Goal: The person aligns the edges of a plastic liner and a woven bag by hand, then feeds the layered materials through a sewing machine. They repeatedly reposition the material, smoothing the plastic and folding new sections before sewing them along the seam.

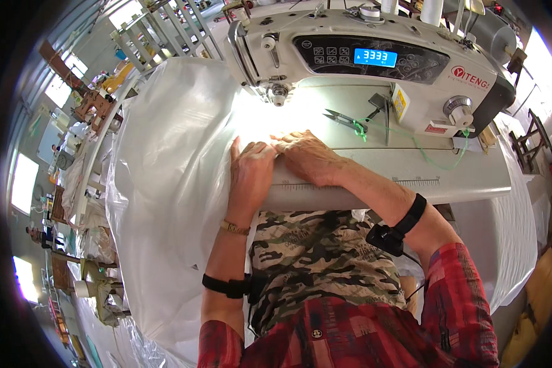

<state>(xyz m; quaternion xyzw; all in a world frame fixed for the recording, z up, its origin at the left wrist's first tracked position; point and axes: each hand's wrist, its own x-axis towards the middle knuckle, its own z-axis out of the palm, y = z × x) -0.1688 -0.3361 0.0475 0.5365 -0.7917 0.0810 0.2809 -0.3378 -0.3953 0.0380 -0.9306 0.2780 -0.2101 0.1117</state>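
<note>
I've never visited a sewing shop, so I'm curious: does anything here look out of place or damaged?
Nothing looks clearly spilled or damaged. Slightly untidy is the green cord, trailing from the dark scissors in a loose loop across the machine bed. Glare hides detail just beyond the right hand.

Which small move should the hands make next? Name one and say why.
Probably, the left hand and right hand should ease slightly forward, guiding the white sheet under the sewing machine: they meet just short of its brightly lit needle end, with the sheet beside the left hand and the scissors lying off to the right. Glare hides what, if anything, they pinch.
</note>
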